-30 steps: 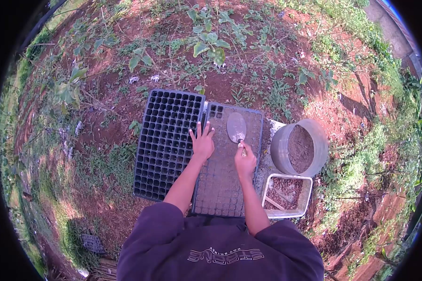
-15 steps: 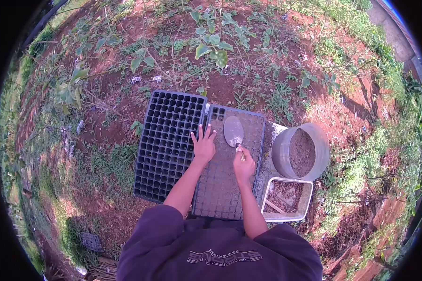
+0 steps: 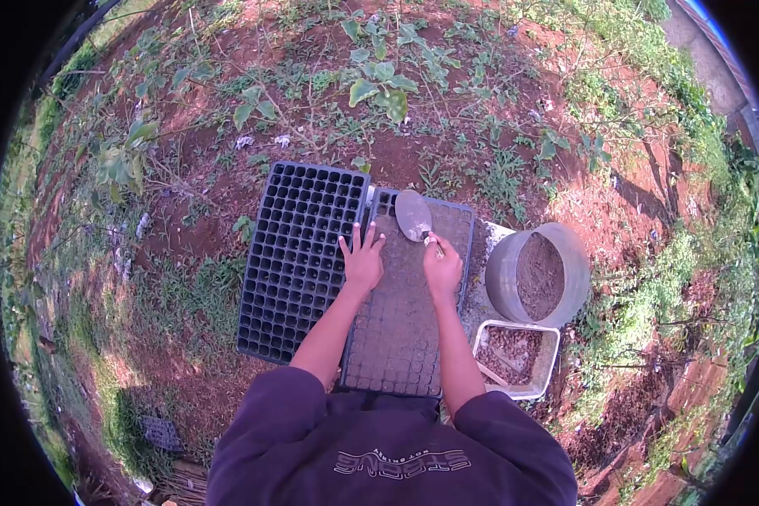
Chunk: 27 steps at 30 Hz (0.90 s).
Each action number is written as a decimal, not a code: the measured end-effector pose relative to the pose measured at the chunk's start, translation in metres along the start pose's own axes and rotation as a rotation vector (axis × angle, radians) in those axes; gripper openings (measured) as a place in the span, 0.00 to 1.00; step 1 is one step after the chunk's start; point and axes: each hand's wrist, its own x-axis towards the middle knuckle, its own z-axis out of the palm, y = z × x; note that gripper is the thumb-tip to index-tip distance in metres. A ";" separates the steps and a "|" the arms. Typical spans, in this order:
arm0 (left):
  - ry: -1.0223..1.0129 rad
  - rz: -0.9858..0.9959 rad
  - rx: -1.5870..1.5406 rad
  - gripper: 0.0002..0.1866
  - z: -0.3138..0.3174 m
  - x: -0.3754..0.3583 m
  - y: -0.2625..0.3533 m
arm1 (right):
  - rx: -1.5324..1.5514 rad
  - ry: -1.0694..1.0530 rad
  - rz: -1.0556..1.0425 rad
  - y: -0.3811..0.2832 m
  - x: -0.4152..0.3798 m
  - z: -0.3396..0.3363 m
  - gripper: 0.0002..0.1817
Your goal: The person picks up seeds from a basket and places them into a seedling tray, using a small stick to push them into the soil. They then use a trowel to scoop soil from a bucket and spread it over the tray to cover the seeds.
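Observation:
My right hand [image 3: 443, 266] is closed round the handle of a trowel [image 3: 412, 217], whose flat grey blade lies over the far end of a soil-filled seedling tray [image 3: 396, 312]. A few cells at that tray's far left corner show dark, partly behind the blade. My left hand [image 3: 364, 263] rests with fingers spread at the tray's left edge. Left of it lies a second black seedling tray [image 3: 299, 253], its cells without soil.
To the right stands a round grey tub [image 3: 502, 274] with soil inside. Nearer me is a white rectangular basin [image 3: 527, 393] holding brown pellet-like bits and a flat stick. Weedy red ground and leafy plants [image 3: 384, 88] lie beyond the trays.
The trowel and my right hand have moved away from me over the soil, the blade now covering part of the dark corner cells. My left hand has barely shifted.

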 end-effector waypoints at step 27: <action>0.121 -0.019 -0.062 0.26 -0.017 -0.017 0.020 | 0.104 0.026 0.123 0.014 -0.024 -0.024 0.13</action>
